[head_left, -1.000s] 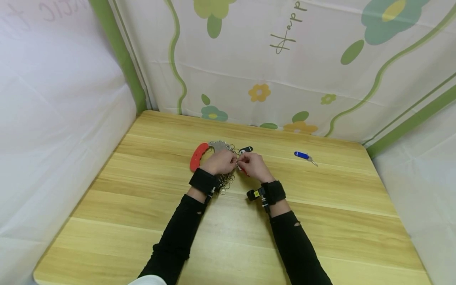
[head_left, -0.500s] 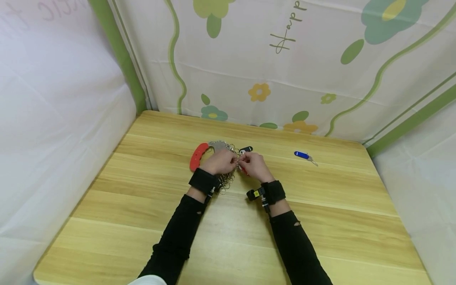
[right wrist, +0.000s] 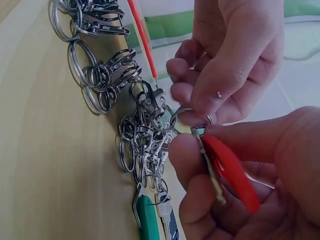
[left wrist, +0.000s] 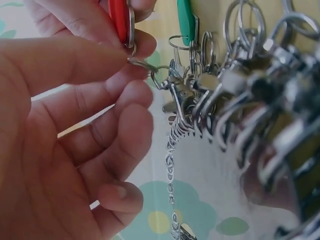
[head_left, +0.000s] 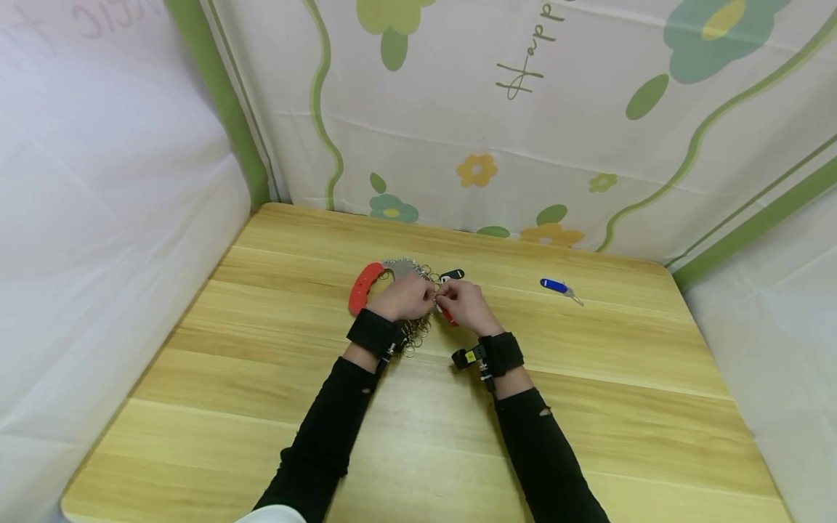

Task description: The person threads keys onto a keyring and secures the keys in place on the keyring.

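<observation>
My left hand pinches a split ring between thumb and forefinger; the ring hangs from a metal clasp. Close against it, my right hand holds a red key tag with a key alongside, near that ring. Whether the tag's loop is threaded on the ring cannot be told. Many clasps with split rings hang in a row beside the hands. They border a piece with a curved red handle, partly hidden by my left hand. A green key tag hangs among the rings.
A blue key tag with a key lies on the wooden table to the right. A black tag sits just beyond my right hand. A flower-printed curtain stands along the table's back edge.
Both hands stay almost in place at the ring. A little more of the red key tag shows below my right hand.
</observation>
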`<state>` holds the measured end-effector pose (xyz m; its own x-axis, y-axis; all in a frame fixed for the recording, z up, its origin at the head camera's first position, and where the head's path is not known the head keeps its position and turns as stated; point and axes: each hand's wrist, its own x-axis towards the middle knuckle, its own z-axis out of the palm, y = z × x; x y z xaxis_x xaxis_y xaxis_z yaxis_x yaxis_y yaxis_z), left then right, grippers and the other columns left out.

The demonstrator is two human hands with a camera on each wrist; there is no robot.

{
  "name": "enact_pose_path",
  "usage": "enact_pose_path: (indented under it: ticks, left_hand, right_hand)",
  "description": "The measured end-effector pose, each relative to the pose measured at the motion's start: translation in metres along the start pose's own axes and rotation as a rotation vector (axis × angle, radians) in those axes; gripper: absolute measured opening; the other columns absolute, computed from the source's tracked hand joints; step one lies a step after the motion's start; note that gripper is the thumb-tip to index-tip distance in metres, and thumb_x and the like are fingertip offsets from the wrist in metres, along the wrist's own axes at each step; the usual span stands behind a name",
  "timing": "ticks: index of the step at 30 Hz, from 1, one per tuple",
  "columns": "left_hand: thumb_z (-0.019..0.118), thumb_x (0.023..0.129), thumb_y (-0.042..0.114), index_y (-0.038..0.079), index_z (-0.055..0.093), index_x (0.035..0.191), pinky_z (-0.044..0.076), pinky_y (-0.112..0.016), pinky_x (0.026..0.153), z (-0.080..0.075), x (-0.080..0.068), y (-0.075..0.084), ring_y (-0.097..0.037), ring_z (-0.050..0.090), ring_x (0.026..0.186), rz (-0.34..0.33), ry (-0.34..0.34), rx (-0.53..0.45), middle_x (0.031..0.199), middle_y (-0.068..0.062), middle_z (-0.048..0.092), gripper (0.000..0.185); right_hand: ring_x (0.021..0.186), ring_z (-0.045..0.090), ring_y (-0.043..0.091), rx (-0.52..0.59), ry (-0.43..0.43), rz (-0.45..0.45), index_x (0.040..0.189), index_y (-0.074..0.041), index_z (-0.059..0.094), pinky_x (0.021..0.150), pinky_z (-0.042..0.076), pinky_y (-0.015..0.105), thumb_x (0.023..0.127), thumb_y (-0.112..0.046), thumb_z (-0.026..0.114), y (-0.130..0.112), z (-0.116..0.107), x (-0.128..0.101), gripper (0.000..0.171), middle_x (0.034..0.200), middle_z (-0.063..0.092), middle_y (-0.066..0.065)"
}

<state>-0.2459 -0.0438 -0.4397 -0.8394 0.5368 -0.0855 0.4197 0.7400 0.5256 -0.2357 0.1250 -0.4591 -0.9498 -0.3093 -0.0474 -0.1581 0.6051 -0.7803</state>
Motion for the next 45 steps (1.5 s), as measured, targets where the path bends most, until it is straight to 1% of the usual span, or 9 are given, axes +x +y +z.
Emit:
enact_pose_path:
  ticks: [5, 11, 18, 21, 28, 31, 35, 41, 45]
  left_hand:
    - [0.054, 0.091, 0.007, 0.012, 0.056, 0.07, 0.032, -0.022, 0.053, -0.0005, -0.0004, 0.0, -0.011, 0.041, 0.053, 0.035, 0.01, 0.009, 0.061, 0.001, 0.043, 0.022]
    - [0.051, 0.093, 0.008, 0.012, 0.053, 0.068, 0.033, -0.023, 0.053, -0.0021, -0.0008, 0.0025, -0.012, 0.041, 0.052, 0.038, 0.013, 0.023, 0.06, 0.001, 0.042, 0.025]
    - [0.048, 0.095, 0.011, 0.012, 0.05, 0.069, 0.032, -0.023, 0.053, -0.0012, -0.0004, 0.0033, -0.013, 0.039, 0.052, 0.019, 0.001, 0.077, 0.06, 0.001, 0.039, 0.026]
    - [0.048, 0.095, 0.011, 0.012, 0.05, 0.069, 0.032, -0.023, 0.054, -0.0002, 0.0003, 0.0025, -0.013, 0.04, 0.052, 0.012, 0.0, 0.068, 0.06, 0.001, 0.039, 0.026]
    - [0.055, 0.089, 0.006, 0.013, 0.056, 0.072, 0.034, -0.022, 0.056, 0.0002, 0.0, 0.0004, -0.013, 0.043, 0.056, 0.037, 0.004, 0.039, 0.064, 0.001, 0.047, 0.018]
    - [0.055, 0.09, 0.006, 0.013, 0.056, 0.073, 0.035, -0.023, 0.056, -0.0004, -0.0001, 0.0003, -0.013, 0.044, 0.056, 0.048, 0.0, 0.049, 0.065, 0.0, 0.048, 0.018]
    - [0.053, 0.093, 0.008, 0.013, 0.056, 0.075, 0.035, -0.023, 0.056, -0.0006, 0.0, 0.0005, -0.014, 0.046, 0.057, 0.036, -0.017, 0.064, 0.065, 0.0, 0.049, 0.019]
    - [0.05, 0.095, 0.01, 0.012, 0.055, 0.078, 0.035, -0.024, 0.056, 0.0003, 0.0009, 0.0006, -0.014, 0.045, 0.058, -0.003, -0.058, 0.049, 0.066, -0.001, 0.047, 0.018]
    - [0.05, 0.095, 0.01, 0.012, 0.054, 0.076, 0.034, -0.024, 0.056, 0.0007, 0.001, 0.0006, -0.014, 0.044, 0.058, -0.011, -0.058, 0.044, 0.065, 0.0, 0.045, 0.019]
  right_hand:
    - [0.056, 0.059, 0.019, 0.006, 0.018, 0.031, 0.093, -0.01, 0.067, 0.049, 0.049, 0.032, 0.094, -0.016, 0.06, 0.0004, 0.0003, 0.0008, 0.009, 0.079, 0.066, 0.011]
    - [0.054, 0.058, 0.02, 0.009, 0.027, 0.051, 0.091, -0.009, 0.066, 0.048, 0.049, 0.032, 0.094, -0.014, 0.059, 0.0008, 0.0003, 0.0008, 0.009, 0.076, 0.065, 0.011]
    - [0.055, 0.058, 0.018, -0.033, 0.005, -0.006, 0.093, -0.01, 0.066, 0.048, 0.048, 0.032, 0.094, -0.014, 0.059, 0.0004, 0.0007, 0.0003, 0.008, 0.082, 0.066, 0.01]
    - [0.054, 0.058, 0.018, -0.029, 0.01, -0.014, 0.093, -0.01, 0.066, 0.048, 0.048, 0.032, 0.094, -0.014, 0.059, -0.0003, 0.0007, -0.0001, 0.008, 0.081, 0.066, 0.01]
    - [0.055, 0.057, 0.018, -0.014, 0.043, 0.038, 0.091, -0.009, 0.066, 0.048, 0.048, 0.031, 0.094, -0.014, 0.059, -0.0004, 0.0016, 0.0007, 0.008, 0.078, 0.065, 0.008]
    - [0.057, 0.058, 0.017, -0.019, 0.057, 0.055, 0.089, -0.009, 0.066, 0.049, 0.047, 0.03, 0.093, -0.014, 0.06, -0.0004, 0.0017, 0.0011, 0.008, 0.079, 0.065, 0.006]
    - [0.058, 0.059, 0.018, -0.019, 0.05, 0.056, 0.089, -0.009, 0.066, 0.048, 0.048, 0.03, 0.093, -0.014, 0.061, -0.0009, 0.0016, 0.0013, 0.009, 0.079, 0.065, 0.006]
    - [0.061, 0.06, 0.017, -0.038, 0.026, 0.028, 0.092, -0.008, 0.067, 0.049, 0.049, 0.03, 0.093, -0.014, 0.061, -0.0024, 0.0006, 0.0013, 0.009, 0.082, 0.065, 0.006]
    - [0.063, 0.06, 0.016, -0.05, 0.012, 0.019, 0.093, -0.008, 0.067, 0.051, 0.049, 0.029, 0.093, -0.015, 0.061, -0.0023, 0.0007, 0.0016, 0.009, 0.082, 0.065, 0.005]
